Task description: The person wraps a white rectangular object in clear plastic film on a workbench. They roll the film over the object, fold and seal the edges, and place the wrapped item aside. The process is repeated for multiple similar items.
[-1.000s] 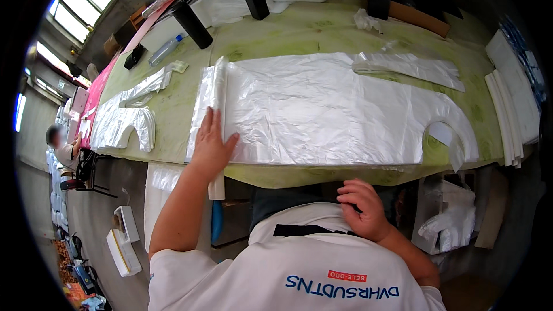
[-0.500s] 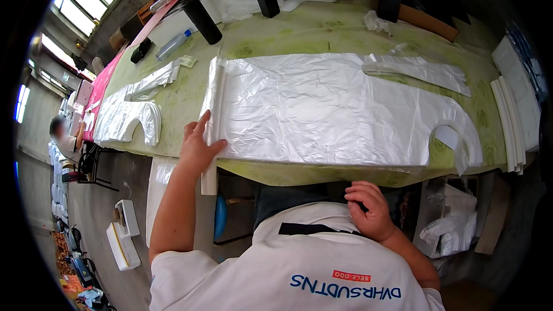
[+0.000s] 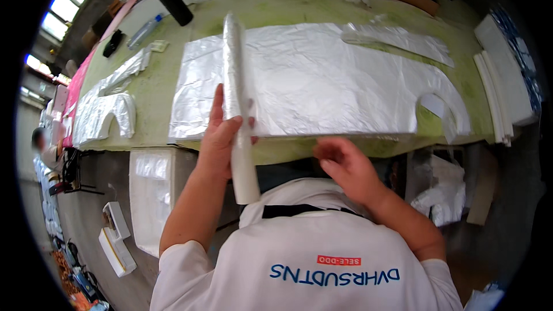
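My left hand (image 3: 218, 144) is closed around a long pale tube (image 3: 235, 78), which looks wrapped in clear plastic film. The tube stands lengthwise over the left part of a large flat layer of shiny white plastic film (image 3: 322, 89). Its lower end reaches past the table edge toward my body. My right hand (image 3: 349, 167) hangs near the front edge, blurred, its fingers loosely bent with the thumb apart and nothing visible in them. At its right end the film has a curved cutout (image 3: 433, 101) and a narrow strap-like strip (image 3: 400, 41) beside it.
A green patterned cloth covers the table (image 3: 288, 0). Further left lie a smaller cut film piece (image 3: 106, 112), a plastic bottle (image 3: 144, 31) and a black cylinder (image 3: 173, 3). White rolls (image 3: 494, 98) stand at the right edge. Below are boxes (image 3: 152, 196); another person (image 3: 49, 152) is far left.
My left hand has lifted the tube from the film's left edge and moved it right, uncovering that edge. My right hand has risen toward the table edge. The view has shifted.
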A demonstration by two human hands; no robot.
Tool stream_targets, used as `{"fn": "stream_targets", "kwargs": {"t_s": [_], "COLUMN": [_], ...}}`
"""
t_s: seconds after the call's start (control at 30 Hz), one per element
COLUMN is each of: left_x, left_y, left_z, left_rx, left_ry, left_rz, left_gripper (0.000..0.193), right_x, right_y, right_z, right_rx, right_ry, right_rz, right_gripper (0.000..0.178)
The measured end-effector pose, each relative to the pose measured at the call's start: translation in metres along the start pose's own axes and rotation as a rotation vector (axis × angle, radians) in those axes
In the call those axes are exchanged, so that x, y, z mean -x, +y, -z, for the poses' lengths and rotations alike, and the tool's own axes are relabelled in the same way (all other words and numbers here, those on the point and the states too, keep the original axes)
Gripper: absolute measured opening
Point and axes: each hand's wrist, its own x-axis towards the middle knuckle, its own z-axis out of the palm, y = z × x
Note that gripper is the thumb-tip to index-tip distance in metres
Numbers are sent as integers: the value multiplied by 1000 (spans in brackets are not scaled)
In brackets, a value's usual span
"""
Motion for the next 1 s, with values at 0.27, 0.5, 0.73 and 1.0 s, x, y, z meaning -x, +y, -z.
{"fn": "stream_targets", "kwargs": {"t_s": [0.27,0.5,0.73,1.0], "left_x": [26,77,85,85], "left_y": [-65,-71,-74,-70], "left_z": [-45,-25,-16,-26], "left_rx": [71,-225,-114,-1], "left_ry": [-134,-181,-102,-105], "left_rz": [141,175,157,235], "left_gripper": [100,108,102,87], "right_x": [-25,-40,-29,-25], "right_y": [-14,-3,3,21], "right_z": [-22,-34,-34,-32], "right_rx": [-563,-613,-600,-642], "right_ry": [12,76,-5,45], "right_rz": [-407,-461,-428,-394], "right_gripper": [55,37,16,16]}}
